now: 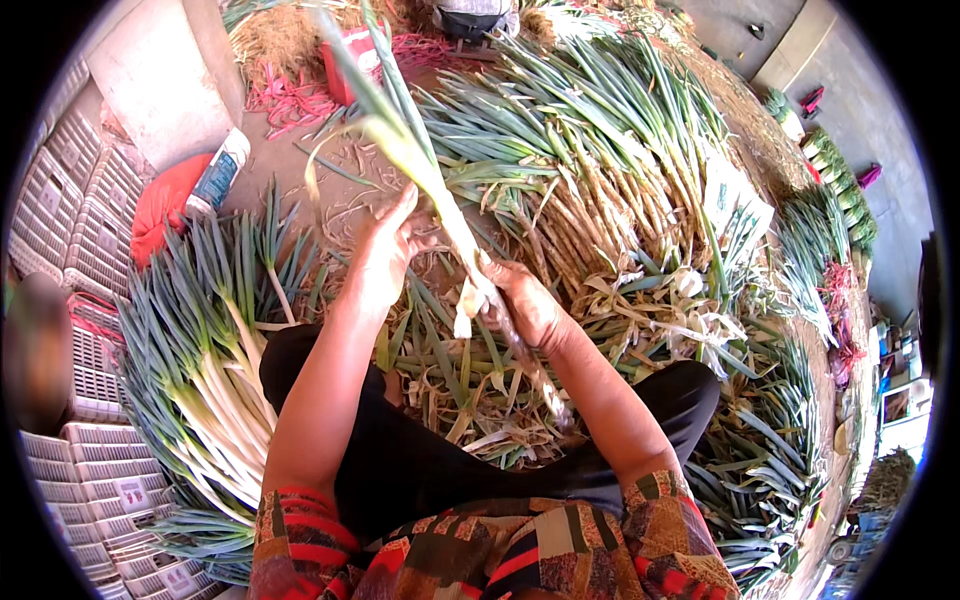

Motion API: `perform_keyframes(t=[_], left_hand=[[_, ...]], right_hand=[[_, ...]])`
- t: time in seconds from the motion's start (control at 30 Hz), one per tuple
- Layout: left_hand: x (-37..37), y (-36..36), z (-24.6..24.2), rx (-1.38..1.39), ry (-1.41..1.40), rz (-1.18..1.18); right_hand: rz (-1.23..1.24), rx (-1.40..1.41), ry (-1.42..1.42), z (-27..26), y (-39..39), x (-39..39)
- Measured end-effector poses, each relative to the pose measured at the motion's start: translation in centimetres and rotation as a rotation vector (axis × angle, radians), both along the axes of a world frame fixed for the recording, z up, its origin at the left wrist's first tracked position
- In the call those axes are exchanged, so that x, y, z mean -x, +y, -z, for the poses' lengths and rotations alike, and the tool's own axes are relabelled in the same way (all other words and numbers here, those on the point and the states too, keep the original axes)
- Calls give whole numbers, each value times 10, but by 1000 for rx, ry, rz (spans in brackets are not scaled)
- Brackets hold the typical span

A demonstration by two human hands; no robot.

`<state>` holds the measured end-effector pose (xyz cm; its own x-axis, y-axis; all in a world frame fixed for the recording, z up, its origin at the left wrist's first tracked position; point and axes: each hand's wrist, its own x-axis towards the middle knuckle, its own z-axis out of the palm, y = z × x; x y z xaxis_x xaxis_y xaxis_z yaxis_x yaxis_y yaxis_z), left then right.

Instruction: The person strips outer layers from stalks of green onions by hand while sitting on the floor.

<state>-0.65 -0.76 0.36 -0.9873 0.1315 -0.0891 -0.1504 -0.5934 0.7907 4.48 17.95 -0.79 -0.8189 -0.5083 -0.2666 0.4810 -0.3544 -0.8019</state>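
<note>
A long green onion (442, 199) slants across the middle of the view, its pale upper stem bare and its lower end still wrapped in brown, soiled skin. My right hand (525, 300) is closed around the lower stem, where a loose strip of peeled skin hangs. Beside the upper stem, my left hand (394, 240) is raised with its fingers apart; any light contact with the stem is hard to tell. Unpeeled green onions (600, 202) with brown stems lie in a big heap at the upper right. Clean white-stemmed green onions (232, 375) lie at the left.
Peeled skins and leaves (480, 397) cover the floor between my knees. White plastic crates (105, 202) are stacked along the left. A red bag (166, 202) and a white container (219, 172) stand near them. Beyond are a red bucket (341, 75), pink ties (296, 101) and a seated person (472, 19).
</note>
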Motion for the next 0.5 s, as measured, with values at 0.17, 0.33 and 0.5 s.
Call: perform_keyframes(t=[0.17,0.33,0.5], left_hand=[[2,5,5,-108,-57,71],[-11,14,-5,130,73,-172],[-29,24,-15,284,-28,-145]], right_hand=[[-116,86,-149,21,-16,-25],[339,-403,321,2,-38,-4],[534,-98,99,10,-58,9]])
